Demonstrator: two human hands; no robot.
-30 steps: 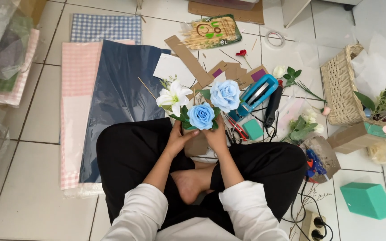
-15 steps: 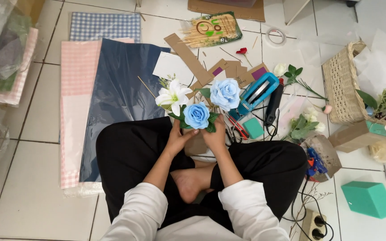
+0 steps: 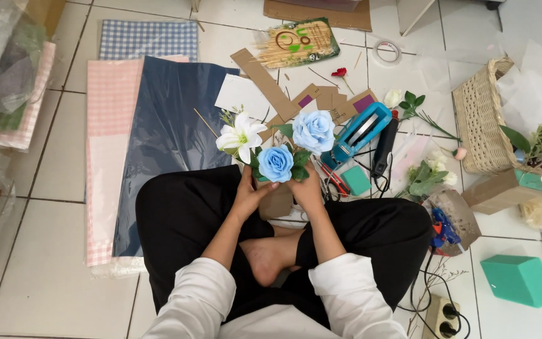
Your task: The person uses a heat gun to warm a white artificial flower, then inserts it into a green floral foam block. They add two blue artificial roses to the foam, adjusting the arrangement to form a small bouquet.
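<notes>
Already three blooms stand in the brown box (image 3: 276, 202) — both hands (image 3: 250, 193) grip it; loose flowers (image 3: 423, 179) wait on the floor.

We hold a small brown pot (image 3: 276, 202) between our left hand (image 3: 246, 196) and right hand (image 3: 308, 191), with two blue roses (image 3: 276, 162) and a white lily (image 3: 239, 136) rising from it; a blue glue gun (image 3: 362, 130) lies just beside on the tiled floor (image 3: 64, 182).

You sit cross-legged, forearms angled inward; your left hand (image 3: 248, 194) and right hand (image 3: 307, 191) are raised close together, fingers curled closed in front of you.
</notes>
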